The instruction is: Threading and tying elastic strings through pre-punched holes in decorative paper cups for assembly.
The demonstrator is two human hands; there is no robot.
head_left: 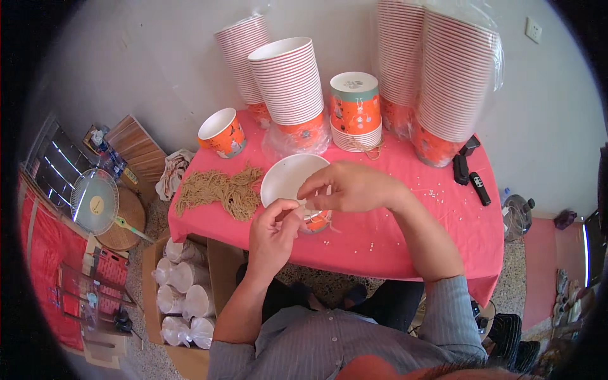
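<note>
An open white-lined paper bucket [285, 176] with an orange outside stands upright at the table's front edge, between my hands. My left hand [273, 239] is at its near rim, thumb and forefinger pinched on a thin tan cord [334, 226] that trails down the bucket's front. Above the rim's right side, my right hand [356, 187] has its fingers curled toward the left fingertips; whatever they pinch is too small to make out. Left of the bucket lies a loose heap of tan cords [218, 192].
Tall stacks of nested buckets [288, 82] line the back of the pink-covered table [405, 244], some in plastic wrap. A single bucket [223, 133] tilts at back left. Small white beads [432, 193] and a black handheld device [479, 189] lie right. A carton of wrapped cups [180, 291] stands below left.
</note>
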